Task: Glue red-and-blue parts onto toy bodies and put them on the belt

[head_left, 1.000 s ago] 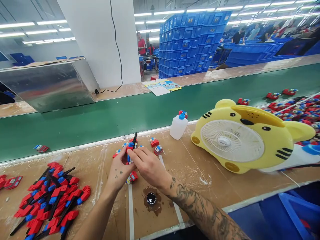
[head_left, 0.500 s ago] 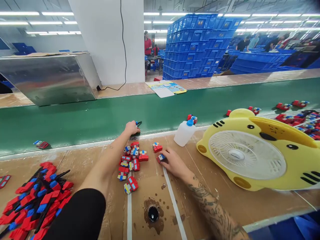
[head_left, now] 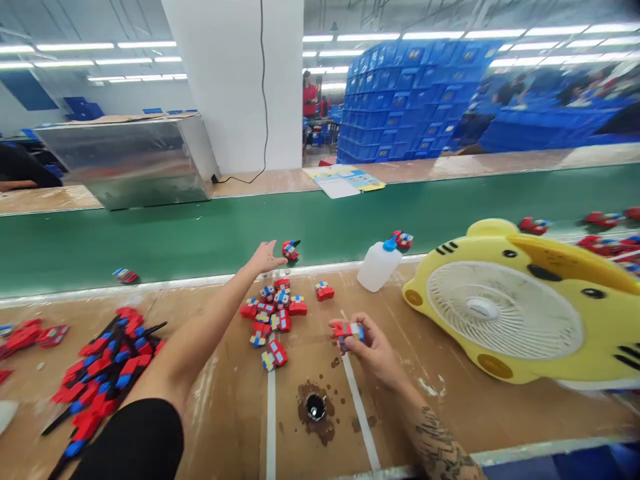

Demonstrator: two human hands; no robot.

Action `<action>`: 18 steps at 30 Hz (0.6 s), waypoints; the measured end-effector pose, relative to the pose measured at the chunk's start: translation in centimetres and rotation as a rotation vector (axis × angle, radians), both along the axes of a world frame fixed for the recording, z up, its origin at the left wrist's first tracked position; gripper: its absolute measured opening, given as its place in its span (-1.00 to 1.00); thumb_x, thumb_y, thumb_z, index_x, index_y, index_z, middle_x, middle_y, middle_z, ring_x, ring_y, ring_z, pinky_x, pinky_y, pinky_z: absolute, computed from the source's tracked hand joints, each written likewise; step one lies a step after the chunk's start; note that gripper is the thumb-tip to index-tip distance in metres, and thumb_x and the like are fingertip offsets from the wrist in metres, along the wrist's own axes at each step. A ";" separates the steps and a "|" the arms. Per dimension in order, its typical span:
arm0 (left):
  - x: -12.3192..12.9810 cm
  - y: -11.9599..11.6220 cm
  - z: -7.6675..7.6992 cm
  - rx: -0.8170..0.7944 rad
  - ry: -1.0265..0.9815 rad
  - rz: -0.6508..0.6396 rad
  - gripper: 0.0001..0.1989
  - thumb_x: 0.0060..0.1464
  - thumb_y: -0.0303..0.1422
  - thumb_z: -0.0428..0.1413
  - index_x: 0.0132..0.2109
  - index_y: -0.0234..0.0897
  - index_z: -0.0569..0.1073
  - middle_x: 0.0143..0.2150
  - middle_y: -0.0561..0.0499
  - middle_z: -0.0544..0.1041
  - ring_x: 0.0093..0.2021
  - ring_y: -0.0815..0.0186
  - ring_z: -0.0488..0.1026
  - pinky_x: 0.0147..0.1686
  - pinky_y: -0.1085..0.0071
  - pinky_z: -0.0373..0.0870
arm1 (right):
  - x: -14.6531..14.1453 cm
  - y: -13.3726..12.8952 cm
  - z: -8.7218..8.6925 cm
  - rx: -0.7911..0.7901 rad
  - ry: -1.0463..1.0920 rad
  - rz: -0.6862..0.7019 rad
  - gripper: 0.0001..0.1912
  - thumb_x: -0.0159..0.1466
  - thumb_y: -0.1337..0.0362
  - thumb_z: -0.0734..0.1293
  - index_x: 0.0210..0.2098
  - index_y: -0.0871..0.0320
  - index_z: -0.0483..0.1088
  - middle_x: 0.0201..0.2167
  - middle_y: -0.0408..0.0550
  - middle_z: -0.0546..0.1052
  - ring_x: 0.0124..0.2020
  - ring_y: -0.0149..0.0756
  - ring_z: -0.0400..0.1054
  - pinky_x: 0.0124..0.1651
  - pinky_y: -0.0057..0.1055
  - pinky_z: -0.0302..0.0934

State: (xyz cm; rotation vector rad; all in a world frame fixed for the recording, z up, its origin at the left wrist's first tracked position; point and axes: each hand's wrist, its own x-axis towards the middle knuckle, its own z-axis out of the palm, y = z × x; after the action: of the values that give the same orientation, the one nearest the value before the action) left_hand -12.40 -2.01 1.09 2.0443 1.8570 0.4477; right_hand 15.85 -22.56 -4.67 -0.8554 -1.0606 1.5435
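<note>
Half second earlier my left hand pressed assembled toy at belt edge; by this moment fingers had let go, spread open, empty. Toy lay on green belt, frame centre, just right of my fingertips, apart from them. So that piece was sent off.

My right hand had lifted off surface, fingers closed on small red-blue block, lower centre. Block cluster lay between hands; red-black parts heap lower left.

You get bright, even light from ceiling strip lights — soft shadows, blurred far crates, bowed edges.
</note>
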 end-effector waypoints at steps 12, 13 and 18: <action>-14.2 -34.7 -0.7 -0.221 0.572 0.156 -0.58 0.28 -0.32 -0.06 0.24 -0.26 0.31 0.16 -0.23 0.39 0.04 0.10 0.48 -0.05 0.27 0.43 | 1.3 -3.8 -2.3 -0.354 0.044 0.000 -0.31 0.08 0.02 0.49 0.17 0.06 0.40 -0.16 0.03 0.55 -0.30 -0.25 0.39 -0.28 -0.36 0.36; -13.9 -34.3 -1.2 -0.194 0.601 0.152 -0.56 0.29 -0.32 -0.08 0.27 -0.29 0.28 0.21 -0.26 0.35 0.12 0.08 0.43 0.00 0.25 0.41 | 1.2 -4.0 -2.2 -0.359 0.048 0.012 -0.33 0.08 0.02 0.49 0.15 0.06 0.41 -0.12 0.05 0.55 -0.24 -0.21 0.40 -0.23 -0.33 0.37; -12.6 -28.9 -1.4 -0.211 0.660 -0.111 -0.69 0.11 -0.49 0.02 0.00 -0.34 0.48 -0.02 -0.27 0.51 0.08 -0.01 0.42 0.11 0.13 0.33 | 0.9 -4.7 -2.1 -0.258 -0.004 0.028 -0.40 0.02 0.09 0.58 0.04 0.03 0.50 -0.05 0.05 0.55 -0.08 -0.14 0.42 -0.01 -0.26 0.33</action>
State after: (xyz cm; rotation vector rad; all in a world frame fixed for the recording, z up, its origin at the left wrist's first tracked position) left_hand -25.00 -30.88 -0.30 2.2936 1.9905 -0.4973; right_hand 16.75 -27.30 -6.81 -1.0228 -0.8909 1.7270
